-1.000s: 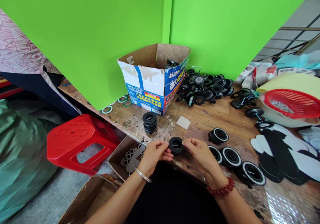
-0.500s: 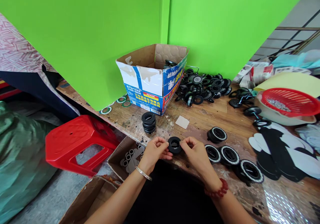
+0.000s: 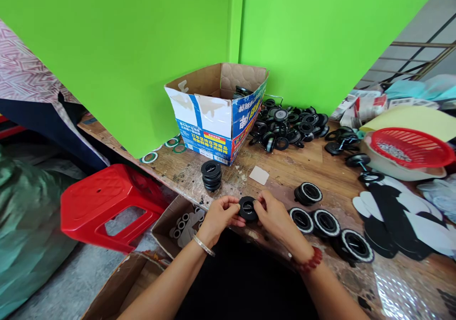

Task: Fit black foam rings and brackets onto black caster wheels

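Observation:
Both hands hold one black round ring-shaped part [image 3: 247,208] just above the near edge of the wooden table [image 3: 306,165]. My left hand [image 3: 220,215] pinches its left rim, fingers curled. My right hand [image 3: 273,215] grips its right side, with the thumb over the top. A short stack of the same black parts [image 3: 211,175] stands just beyond, to the left. Three white-rimmed black parts [image 3: 325,222] lie in a row right of my right hand, with another one [image 3: 308,193] behind them.
An open cardboard box [image 3: 217,113] stands at the back, with a heap of black parts [image 3: 287,125] to its right. A red basket in a bowl [image 3: 409,150] sits far right. A red stool [image 3: 103,203] and open cartons [image 3: 180,222] are on the floor at left.
My right hand has shifted a little over the black part, its thumb moving onto the top. The left hand keeps its grip. The view has drifted slightly.

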Motion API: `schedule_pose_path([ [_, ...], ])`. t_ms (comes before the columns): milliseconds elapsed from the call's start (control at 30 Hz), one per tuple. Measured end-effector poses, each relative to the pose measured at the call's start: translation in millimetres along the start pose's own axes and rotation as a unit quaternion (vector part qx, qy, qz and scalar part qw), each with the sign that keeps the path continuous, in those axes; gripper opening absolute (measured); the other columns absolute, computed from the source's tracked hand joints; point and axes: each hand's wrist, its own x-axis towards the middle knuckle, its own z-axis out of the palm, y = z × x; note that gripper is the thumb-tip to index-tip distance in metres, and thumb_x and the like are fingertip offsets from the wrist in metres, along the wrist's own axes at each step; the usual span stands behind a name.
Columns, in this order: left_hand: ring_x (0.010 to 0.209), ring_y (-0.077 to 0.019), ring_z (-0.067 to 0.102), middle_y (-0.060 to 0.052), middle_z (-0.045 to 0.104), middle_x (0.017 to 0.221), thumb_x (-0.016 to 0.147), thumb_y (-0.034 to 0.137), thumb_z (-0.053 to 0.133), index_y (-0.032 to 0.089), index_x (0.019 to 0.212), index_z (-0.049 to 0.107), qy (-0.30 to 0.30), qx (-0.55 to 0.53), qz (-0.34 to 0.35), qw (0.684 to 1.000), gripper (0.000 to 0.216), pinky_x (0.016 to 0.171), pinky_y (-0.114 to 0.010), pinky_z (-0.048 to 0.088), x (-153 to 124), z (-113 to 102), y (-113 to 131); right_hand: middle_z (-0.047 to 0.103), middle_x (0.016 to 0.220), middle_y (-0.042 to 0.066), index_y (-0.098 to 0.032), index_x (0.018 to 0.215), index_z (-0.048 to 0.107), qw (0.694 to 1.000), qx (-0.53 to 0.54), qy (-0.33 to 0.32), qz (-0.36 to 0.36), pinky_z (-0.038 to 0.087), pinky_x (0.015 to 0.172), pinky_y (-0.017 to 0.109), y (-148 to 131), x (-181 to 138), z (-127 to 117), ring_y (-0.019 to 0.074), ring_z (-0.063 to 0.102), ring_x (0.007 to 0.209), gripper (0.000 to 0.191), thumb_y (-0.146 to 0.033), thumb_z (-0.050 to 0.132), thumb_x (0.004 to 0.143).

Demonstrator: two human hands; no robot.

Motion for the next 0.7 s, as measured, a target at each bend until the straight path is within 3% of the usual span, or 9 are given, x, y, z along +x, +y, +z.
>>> schedule_pose_path([
  [100,0.051,-0.0120,0.068,-0.002,0.070,0.067,0.069,0.031,0.084,0.012,0.087,0.063,-0.015,0.002,0.000,1.000,0.034,0.054,-0.022,0.059,0.9,-2.8,-0.8,0.063,0.074,0.002,-0.021,0.078,0.050,0.999,-0.035,-0.037,0.011,0.032,0.056,0.025,-9.9,13.5,-2.0,0.0142,0.058,0.060,0.023,-0.028,0.038,0.097],
  [200,0.052,-0.0125,0.068,0.001,0.065,0.062,0.070,0.042,0.083,0.013,0.080,0.061,-0.023,0.000,0.005,1.000,0.038,0.055,-0.022,0.059,1.8,-5.0,-2.2,0.063,0.072,0.004,-0.021,0.073,0.052,0.997,-0.052,-0.052,0.010,0.029,0.055,0.026,-16.8,22.8,-2.5,0.0163,0.057,0.063,0.033,-0.043,0.046,0.096],
  [333,0.050,-0.0129,0.067,0.002,0.060,0.057,0.082,0.059,0.067,0.015,0.075,0.058,-0.008,-0.007,0.009,1.000,0.046,0.053,-0.023,0.059,3.0,-5.1,-4.1,0.067,0.085,0.006,-0.019,0.095,0.057,0.996,-0.069,-0.045,-0.017,0.032,0.060,0.027,-16.2,16.7,-1.3,0.0206,0.060,0.073,0.038,-0.054,0.063,0.084],
  [467,0.045,-0.0121,0.065,0.002,0.060,0.058,0.083,0.061,0.064,0.013,0.082,0.064,0.014,0.002,0.017,1.000,0.048,0.049,-0.024,0.059,3.4,-1.4,-5.2,0.066,0.105,0.009,-0.017,0.111,0.053,0.997,0.005,-0.030,-0.075,0.045,0.075,0.032,-1.5,3.1,6.8,0.0235,0.064,0.090,0.046,-0.041,0.072,0.076],
  [600,0.039,-0.0140,0.062,0.004,0.062,0.055,0.057,0.043,0.091,0.013,0.077,0.065,0.034,0.032,0.034,0.998,0.044,0.039,-0.024,0.054,2.8,2.8,-5.2,0.057,0.129,0.014,-0.018,0.133,0.043,0.989,0.083,0.031,-0.122,0.048,0.094,0.043,18.0,-10.7,24.2,0.0273,0.060,0.113,0.072,-0.021,0.074,0.068],
  [700,0.041,-0.0170,0.065,0.003,0.064,0.056,0.051,0.032,0.094,0.012,0.077,0.064,0.057,0.036,0.052,0.996,0.045,0.039,-0.024,0.054,3.1,2.8,-0.2,0.053,0.131,0.014,-0.020,0.146,0.032,0.978,0.112,0.077,-0.158,0.052,0.092,0.044,28.2,-31.8,32.4,0.0263,0.060,0.110,0.080,-0.011,0.065,0.074],
])
